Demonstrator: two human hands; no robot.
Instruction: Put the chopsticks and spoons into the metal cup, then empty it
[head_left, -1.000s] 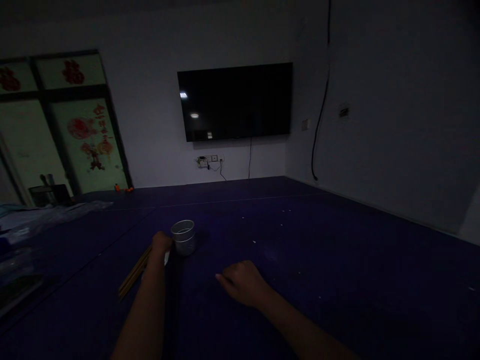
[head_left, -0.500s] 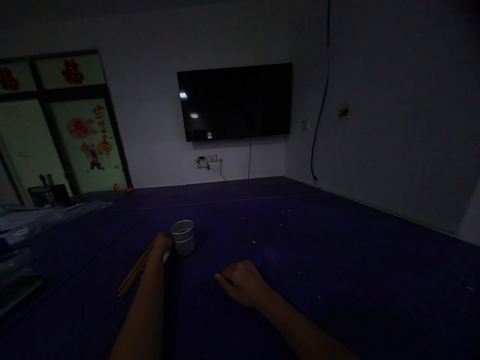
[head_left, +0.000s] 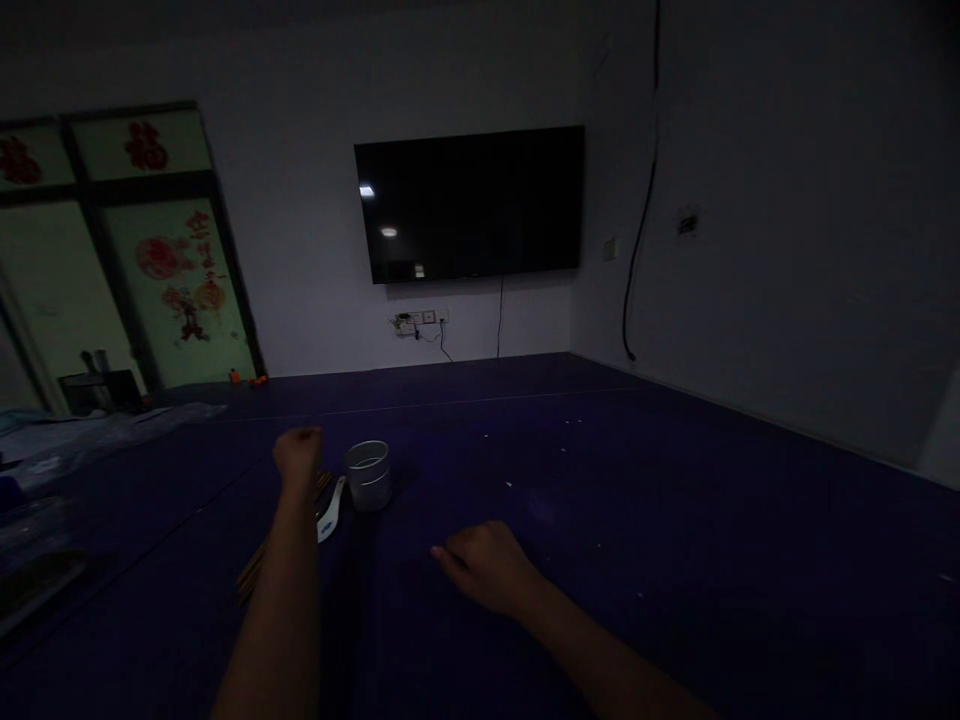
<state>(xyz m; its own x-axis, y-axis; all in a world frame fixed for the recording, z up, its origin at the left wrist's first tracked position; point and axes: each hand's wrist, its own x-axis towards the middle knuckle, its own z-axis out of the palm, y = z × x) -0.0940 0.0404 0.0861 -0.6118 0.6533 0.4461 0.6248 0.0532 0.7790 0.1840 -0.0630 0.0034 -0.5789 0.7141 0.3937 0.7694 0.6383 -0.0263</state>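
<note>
My left hand is raised over the table, to the left of a metal mesh-like cup. Its fingers are curled closed, and I cannot make out what they hold, if anything. A white ceramic spoon with a blue pattern lies beside the cup. A bundle of chopsticks lies under my left forearm, which hides its middle part. My right hand rests on the table in a loose fist, thumb to the left, with nothing seen in it. The cup stands upright, apart from both hands.
The dark blue tabletop carries small white scraps right of the cup. Clear plastic wrapping and a flat dark tray-like thing lie at the left. Small orange objects sit at the far edge, below a wall television.
My left hand has moved up and left, away from the cup and chopsticks, uncovering the spoon. My right hand and the cup have stayed in place.
</note>
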